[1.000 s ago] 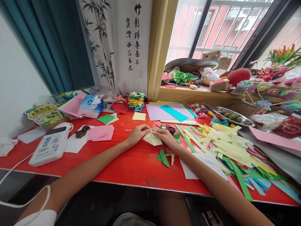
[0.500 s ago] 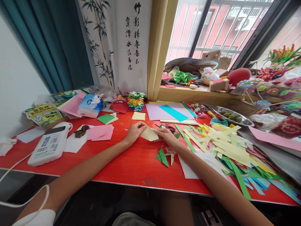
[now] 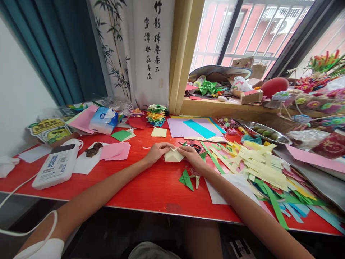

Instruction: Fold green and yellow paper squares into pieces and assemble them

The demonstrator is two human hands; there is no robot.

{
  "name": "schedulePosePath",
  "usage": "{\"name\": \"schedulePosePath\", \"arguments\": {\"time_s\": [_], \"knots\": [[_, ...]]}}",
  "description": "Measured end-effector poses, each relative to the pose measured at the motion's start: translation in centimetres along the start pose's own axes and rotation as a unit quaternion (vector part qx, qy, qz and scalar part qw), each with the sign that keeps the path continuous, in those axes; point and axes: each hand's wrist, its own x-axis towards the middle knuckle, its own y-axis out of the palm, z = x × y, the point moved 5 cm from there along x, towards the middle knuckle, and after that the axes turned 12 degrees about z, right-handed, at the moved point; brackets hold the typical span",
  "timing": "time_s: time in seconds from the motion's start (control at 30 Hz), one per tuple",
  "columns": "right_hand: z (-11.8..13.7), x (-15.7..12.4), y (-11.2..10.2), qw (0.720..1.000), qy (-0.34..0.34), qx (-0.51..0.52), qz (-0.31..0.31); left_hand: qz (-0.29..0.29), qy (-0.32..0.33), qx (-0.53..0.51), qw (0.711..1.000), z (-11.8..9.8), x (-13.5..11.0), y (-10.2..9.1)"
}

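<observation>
Left hand (image 3: 158, 151) and right hand (image 3: 192, 155) pinch a folded cream paper (image 3: 174, 156) over a red desk (image 3: 151, 192). It's likely light and easily creased, best held by its edges.

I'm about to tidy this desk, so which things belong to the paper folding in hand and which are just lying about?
Seem to belong: held cream paper, folded green piece, cream squares, scissors.

Seemingly lying about: tissue pack, metal bowl, cartoon card.
</observation>
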Motion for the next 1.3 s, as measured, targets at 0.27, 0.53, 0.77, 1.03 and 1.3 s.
{"name": "schedulePosePath", "arguments": {"time_s": [0.27,0.53,0.77,1.03,1.3], "knots": [[-0.3,0.3,-0.1,1.000,-0.010,0.017,-0.019,-0.011,-0.016,-0.018,1.000,0.1,-0.1,-0.1],[-0.3,0.1,0.1,0.999,-0.014,0.045,-0.016,-0.006,-0.011,-0.027,1.000,-0.1,0.0,0.0],[0.0,-0.2,0.3,0.999,-0.002,0.039,-0.014,-0.007,0.005,0.055,0.998,-0.6,-0.2,0.0],[0.3,-0.3,0.5,0.998,0.005,0.058,-0.008,-0.010,0.003,0.077,0.997,-0.8,-0.3,0.1],[0.8,-0.1,0.8,0.999,0.022,0.028,0.006,-0.001,-0.007,0.052,0.999,-0.3,-0.2,0.1]]}}
